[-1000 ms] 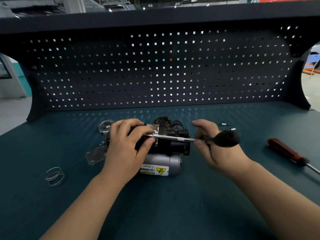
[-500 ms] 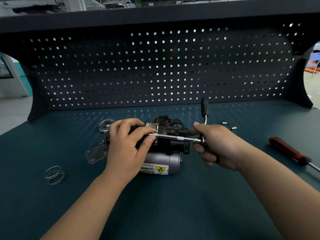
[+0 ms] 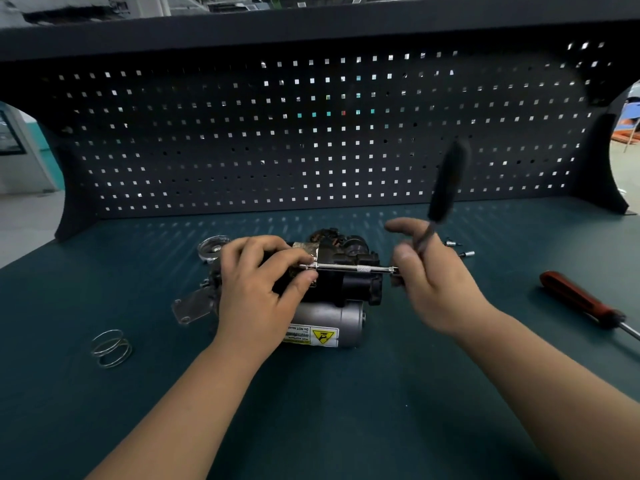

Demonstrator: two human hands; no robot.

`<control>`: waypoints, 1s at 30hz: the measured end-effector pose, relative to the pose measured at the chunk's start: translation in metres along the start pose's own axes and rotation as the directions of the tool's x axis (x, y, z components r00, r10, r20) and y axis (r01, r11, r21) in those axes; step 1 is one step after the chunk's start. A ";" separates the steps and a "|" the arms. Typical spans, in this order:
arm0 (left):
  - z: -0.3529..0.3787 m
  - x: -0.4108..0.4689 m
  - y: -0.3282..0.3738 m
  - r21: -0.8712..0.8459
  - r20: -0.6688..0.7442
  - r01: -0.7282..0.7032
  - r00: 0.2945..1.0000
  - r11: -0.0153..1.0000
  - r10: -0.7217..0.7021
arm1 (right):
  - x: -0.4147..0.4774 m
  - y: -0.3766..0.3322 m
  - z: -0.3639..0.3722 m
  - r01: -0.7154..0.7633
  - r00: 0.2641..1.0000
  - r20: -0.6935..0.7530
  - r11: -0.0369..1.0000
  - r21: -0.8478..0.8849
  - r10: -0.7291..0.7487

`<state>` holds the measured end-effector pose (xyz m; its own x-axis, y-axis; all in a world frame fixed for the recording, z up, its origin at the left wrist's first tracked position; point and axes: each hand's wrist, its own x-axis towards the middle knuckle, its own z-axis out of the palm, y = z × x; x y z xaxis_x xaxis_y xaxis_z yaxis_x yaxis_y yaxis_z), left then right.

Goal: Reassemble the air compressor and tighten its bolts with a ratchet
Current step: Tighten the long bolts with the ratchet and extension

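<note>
- Left hand [image 3: 263, 289] curls over the air compressor [image 3: 332, 317], with thumb and forefinger steadying the far tip of the extension bar [image 3: 353, 269]; the bolt is hidden.
- Air compressor lies on its side mid-bench [image 3: 346, 410], with the black head behind and the silver motor and yellow warning label nearer.
- Right hand [image 3: 436, 285] grips the ratchet [image 3: 446, 181] near its head, the handle blurred and upright. I judge a bolt is being tightened; the next swing needs the bar kept square.

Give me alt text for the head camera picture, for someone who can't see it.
A person's left hand grips an air compressor on a teal workbench while the right hand holds a ratchet, its blurred handle pointing up, on a long extension bar. A wire spring lies left, a red-handled screwdriver right.
</note>
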<state>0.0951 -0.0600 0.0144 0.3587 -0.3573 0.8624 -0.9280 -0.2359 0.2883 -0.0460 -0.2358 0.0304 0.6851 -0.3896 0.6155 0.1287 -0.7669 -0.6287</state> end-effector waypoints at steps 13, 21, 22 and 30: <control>0.000 0.000 0.001 0.034 -0.019 -0.019 1.000 0.999 0.019 | 0.017 -0.006 -0.001 -0.626 0.778 0.337 0.701 0.342 0.530; -0.003 -0.001 0.001 -0.035 0.001 -0.017 1.000 0.999 0.017 | 0.018 -0.013 -0.006 -0.719 0.695 0.437 0.571 0.397 0.571; -0.003 -0.001 0.001 -0.035 0.004 -0.017 1.000 0.999 0.017 | 0.017 -0.014 -0.006 -0.718 0.695 0.438 0.573 0.396 0.570; 0.000 -0.001 0.001 0.015 -0.002 -0.018 1.000 1.000 0.018 | 0.005 -0.002 0.002 -0.365 0.930 0.156 0.892 0.268 0.333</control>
<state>0.0941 -0.0598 0.0138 0.3414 -0.3593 0.8685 -0.9328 -0.2432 0.2661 -0.0412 -0.2355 0.0341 0.7920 -0.5381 0.2886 0.0572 -0.4052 -0.9125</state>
